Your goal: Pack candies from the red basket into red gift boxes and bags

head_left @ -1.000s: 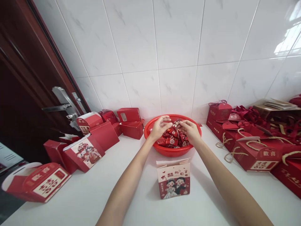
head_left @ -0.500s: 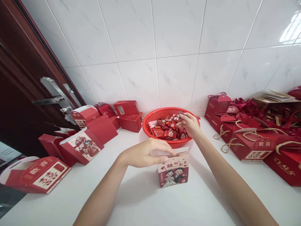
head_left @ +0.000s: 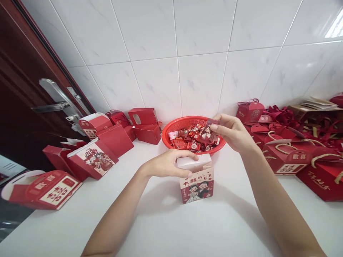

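An upright gift box (head_left: 197, 189) in red and cream, printed with a cartoon couple, stands on the white table with its top flaps open. My left hand (head_left: 167, 164) holds its upper left side, thumb at the front and fingers at the back by the opening. Behind the box sits a red plastic basket (head_left: 168, 125) of wrapped candies (head_left: 187, 140). My right hand (head_left: 233, 132) pinches a dark red candy packet (head_left: 209, 131) between thumb and fingers, above the basket's right side.
Red boxes stand at the left, among them an open-topped one (head_left: 55, 191) and one with a couple picture (head_left: 95, 160). Rope-handled red boxes (head_left: 286, 155) crowd the right. A tiled wall (head_left: 152, 85) closes the back; a dark door (head_left: 16, 100) is at the left.
My right hand has lifted from the basket toward me with the candy packet, now more visible. My left hand has its grip at the box's opening, and the inside of the white flap shows.
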`<state>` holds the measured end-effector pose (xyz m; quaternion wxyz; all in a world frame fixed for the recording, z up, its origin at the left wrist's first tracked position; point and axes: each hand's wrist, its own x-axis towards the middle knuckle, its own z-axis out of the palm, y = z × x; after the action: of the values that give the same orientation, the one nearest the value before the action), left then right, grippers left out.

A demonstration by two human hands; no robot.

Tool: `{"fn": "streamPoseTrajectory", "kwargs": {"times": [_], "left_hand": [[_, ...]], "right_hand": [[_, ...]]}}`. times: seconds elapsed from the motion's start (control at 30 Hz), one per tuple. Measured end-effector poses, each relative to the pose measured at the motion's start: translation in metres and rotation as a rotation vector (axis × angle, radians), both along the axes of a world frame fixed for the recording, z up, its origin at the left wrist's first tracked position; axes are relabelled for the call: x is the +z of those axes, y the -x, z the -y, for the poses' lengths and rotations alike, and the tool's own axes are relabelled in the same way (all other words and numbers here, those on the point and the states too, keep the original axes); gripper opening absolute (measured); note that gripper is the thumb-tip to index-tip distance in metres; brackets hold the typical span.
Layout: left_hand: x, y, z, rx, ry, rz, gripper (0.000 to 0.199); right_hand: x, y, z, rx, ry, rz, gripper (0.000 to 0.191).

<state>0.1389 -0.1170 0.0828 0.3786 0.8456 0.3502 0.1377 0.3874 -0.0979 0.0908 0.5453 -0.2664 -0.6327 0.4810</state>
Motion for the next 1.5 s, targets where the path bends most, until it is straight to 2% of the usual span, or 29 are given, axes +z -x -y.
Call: {"fn": "streamPoseTrajectory", "kwargs": {"times": [0.13, 0.23, 0.3, 0.37, 0.5, 0.63, 0.77, 0.83, 0.9, 1.0, 1.1, 1.17, 1.23, 1.33, 1.5], "left_hand": [[-0.002, 0.001, -0.002, -0.049, 0.024, 0.050, 0.057], [-0.004, 0.001, -0.004, -0.086, 0.067, 0.076, 0.054], [-0.004, 0.001, -0.004, -0.093, 0.101, 0.070, 0.051], [-0.003, 0.002, -0.004, -0.062, 0.090, 0.043, 0.052], [-0.002, 0.002, -0.004, -0.013, 0.043, 0.000, 0.053], [-0.004, 0.004, -0.005, -0.062, 0.043, 0.045, 0.046], [-0.006, 0.006, -0.014, -0.180, 0.072, 0.216, 0.044], [-0.007, 0.004, -0.029, -0.147, 0.119, 0.331, 0.042], [-0.007, -0.003, -0.052, -0.062, 0.097, 0.362, 0.038], [-0.013, -0.025, -0.094, -0.004, -0.070, 0.111, 0.030], [-0.027, -0.049, -0.131, -0.043, -0.169, -0.314, 0.031], [-0.038, -0.061, -0.146, -0.102, -0.231, -0.455, 0.034], [-0.048, -0.069, -0.154, -0.129, -0.304, -0.497, 0.037], [-0.058, -0.072, -0.158, -0.092, -0.385, -0.555, 0.042], [-0.061, -0.070, -0.157, -0.116, -0.405, -0.592, 0.044]], "right_hand": [[0.013, 0.005, 0.027, 0.157, -0.109, 0.333, 0.016], [0.014, 0.015, 0.035, 0.184, -0.263, 0.597, 0.007], [0.013, 0.020, 0.034, 0.178, -0.313, 0.676, 0.008], [0.012, 0.019, 0.032, 0.121, -0.326, 0.652, 0.009], [0.013, 0.006, 0.024, -0.097, -0.331, 0.531, 0.014], [0.008, -0.011, 0.007, -0.152, -0.229, 0.433, 0.019], [-0.015, -0.016, -0.024, -0.203, -0.094, 0.304, 0.023], [-0.031, -0.013, -0.041, -0.261, -0.046, 0.242, 0.022], [-0.046, -0.008, -0.056, -0.321, -0.008, 0.176, 0.020], [-0.063, -0.001, -0.069, -0.374, 0.037, 0.117, 0.017], [-0.072, 0.000, -0.074, -0.385, 0.078, 0.109, 0.016], [-0.075, -0.002, -0.075, -0.379, 0.085, 0.107, 0.016], [-0.076, -0.003, -0.076, -0.375, 0.089, 0.107, 0.016], [-0.077, -0.003, -0.078, -0.386, 0.087, 0.134, 0.015], [-0.077, -0.002, -0.080, -0.388, 0.087, 0.205, 0.013]]}}
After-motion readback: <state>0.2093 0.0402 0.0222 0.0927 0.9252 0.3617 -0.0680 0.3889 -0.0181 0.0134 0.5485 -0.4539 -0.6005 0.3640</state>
